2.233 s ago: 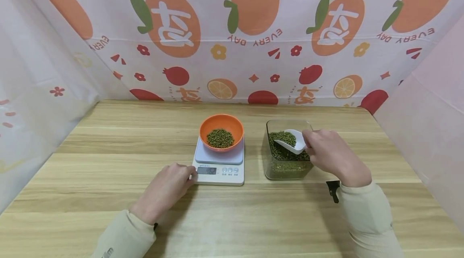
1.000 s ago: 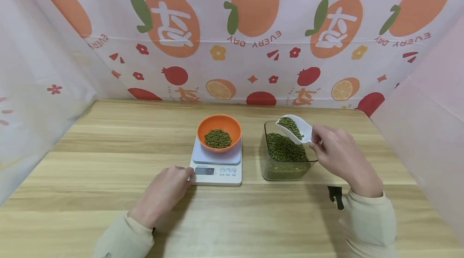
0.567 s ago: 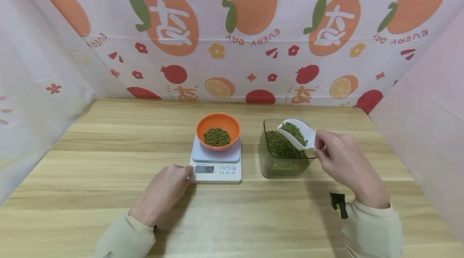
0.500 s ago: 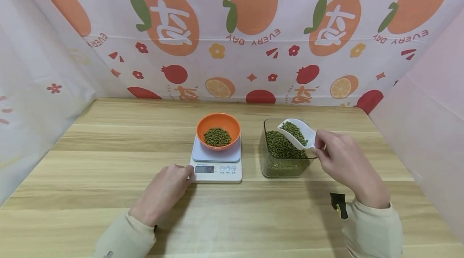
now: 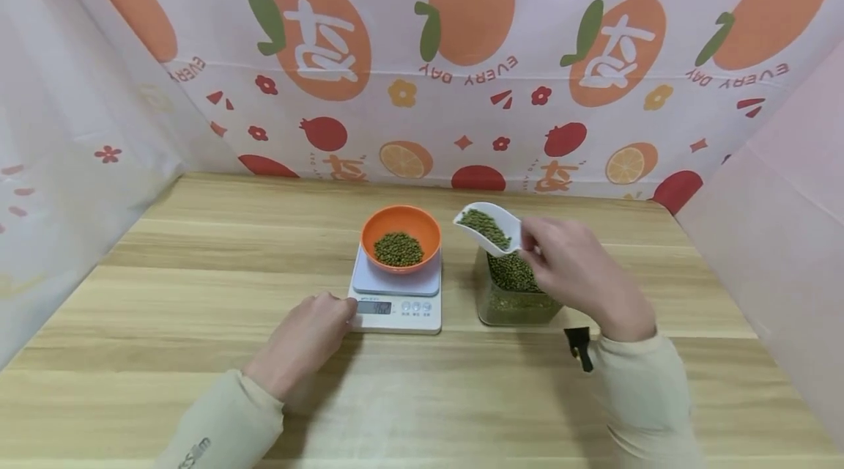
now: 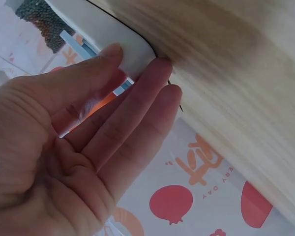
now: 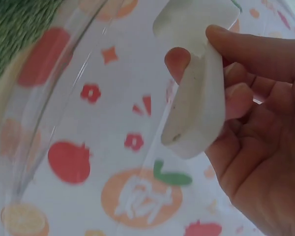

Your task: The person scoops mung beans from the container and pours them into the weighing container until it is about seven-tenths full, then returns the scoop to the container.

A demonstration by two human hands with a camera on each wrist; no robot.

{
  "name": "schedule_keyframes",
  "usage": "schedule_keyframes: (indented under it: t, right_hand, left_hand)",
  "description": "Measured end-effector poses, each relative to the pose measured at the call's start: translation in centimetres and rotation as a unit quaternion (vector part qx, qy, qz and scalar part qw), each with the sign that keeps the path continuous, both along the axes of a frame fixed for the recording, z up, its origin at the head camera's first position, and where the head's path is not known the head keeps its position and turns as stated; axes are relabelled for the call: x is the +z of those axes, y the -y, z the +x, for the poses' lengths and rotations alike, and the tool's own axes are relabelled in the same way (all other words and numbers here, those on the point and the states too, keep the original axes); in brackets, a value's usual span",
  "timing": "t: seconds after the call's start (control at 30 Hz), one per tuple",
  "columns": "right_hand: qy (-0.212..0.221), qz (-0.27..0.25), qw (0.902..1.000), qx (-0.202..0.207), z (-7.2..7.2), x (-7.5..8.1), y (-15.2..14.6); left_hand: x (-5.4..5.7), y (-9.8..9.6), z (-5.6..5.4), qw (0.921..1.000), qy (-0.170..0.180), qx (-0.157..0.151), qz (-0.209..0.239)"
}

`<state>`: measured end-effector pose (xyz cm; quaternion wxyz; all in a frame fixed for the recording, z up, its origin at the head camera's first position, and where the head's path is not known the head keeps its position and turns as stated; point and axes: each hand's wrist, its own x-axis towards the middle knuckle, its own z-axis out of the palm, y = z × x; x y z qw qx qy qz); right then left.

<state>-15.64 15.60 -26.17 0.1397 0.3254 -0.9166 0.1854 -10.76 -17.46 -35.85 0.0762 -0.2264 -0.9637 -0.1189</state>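
In the head view my right hand (image 5: pixel 583 271) grips the handle of a white scoop (image 5: pixel 508 223) filled with green mung beans (image 5: pixel 484 227). The scoop is raised over the left rim of the clear container (image 5: pixel 521 311), which holds more beans. In the right wrist view thumb and fingers pinch the scoop's hollow handle (image 7: pixel 199 108). My left hand (image 5: pixel 306 337) holds the left edge of a white kitchen scale (image 5: pixel 422 322); the left wrist view shows thumb and fingers at the scale's corner (image 6: pixel 130 49). An orange bowl (image 5: pixel 428 227) with a heap of beans stands on the scale.
Everything stands on a light wooden table (image 5: pixel 198 271). A fruit-print curtain (image 5: pixel 422 124) closes off the back, with pale cloth at both sides. The scale's lit display (image 5: pixel 374 308) shows digits. A black strap piece (image 5: pixel 579 348) juts out by the right sleeve.
The right hand dipped the scoop in the container, lifted it full of beans, and has now carried it left towards the bowl. The left hand has kept its place at the scale.
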Motion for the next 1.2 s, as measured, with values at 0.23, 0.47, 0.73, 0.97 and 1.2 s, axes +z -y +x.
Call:
schedule_keyframes:
  t: [0.23,0.47,0.73,0.97,1.2]
  right_hand:
    - [-0.010,0.011,0.9994,0.030,-2.1,0.0,3.0]
    - [-0.004,0.033,0.9987,0.038,-3.0,-0.1,4.5]
    - [0.021,0.051,0.9973,0.049,-3.6,-0.1,5.7]
    - [0.042,0.080,0.9951,0.040,-3.3,0.1,6.7]
    - [0.023,0.104,0.9927,0.057,-3.4,0.0,7.4]
  left_hand:
    - [-0.1,0.2,0.0,0.9998,-0.014,-0.011,0.004]
    - [0.1,0.4,-0.3,0.9996,-0.024,-0.015,0.006]
    - [0.6,0.7,-0.3,0.9996,-0.024,-0.007,-0.014]
    - [0.5,0.8,0.2,0.9999,-0.009,-0.001,-0.015]
    - [-0.2,0.3,0.7,0.9995,-0.029,-0.007,0.002]
